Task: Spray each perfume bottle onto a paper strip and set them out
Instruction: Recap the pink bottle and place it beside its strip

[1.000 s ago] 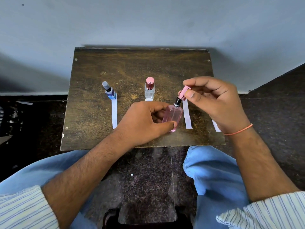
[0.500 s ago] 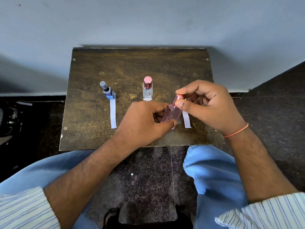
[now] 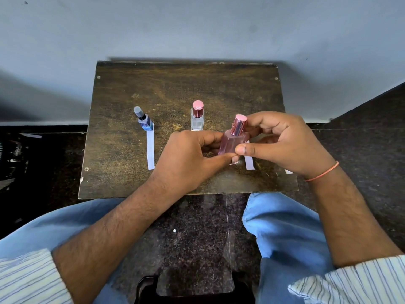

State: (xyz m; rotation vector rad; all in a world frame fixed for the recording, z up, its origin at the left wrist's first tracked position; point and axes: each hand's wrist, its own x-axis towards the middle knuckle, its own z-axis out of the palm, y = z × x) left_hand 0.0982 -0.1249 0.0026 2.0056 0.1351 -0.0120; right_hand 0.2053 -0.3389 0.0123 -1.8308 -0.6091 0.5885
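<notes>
A pink perfume bottle (image 3: 232,142) with its pink cap (image 3: 239,123) on is held just above the wooden table (image 3: 122,150). My left hand (image 3: 188,159) grips the bottle's body from the left. My right hand (image 3: 282,141) holds it from the right, thumb on the glass and fingers round the cap. A blue bottle (image 3: 145,121) with a grey cap stands at the left, a white paper strip (image 3: 150,150) in front of it. A clear bottle (image 3: 197,118) with a pink cap stands in the middle. Another strip (image 3: 249,164) shows partly under my right hand.
The small table stands against a grey wall (image 3: 197,29). A strip end (image 3: 288,171) peeks out by my right wrist near the table's right edge. My knees in blue trousers (image 3: 285,227) sit below the front edge, over a dark floor.
The pink cap, held apart above the nozzle a second ago, now sits on the pink bottle. The bottle has tilted more upright, and my right thumb has moved down onto its body.
</notes>
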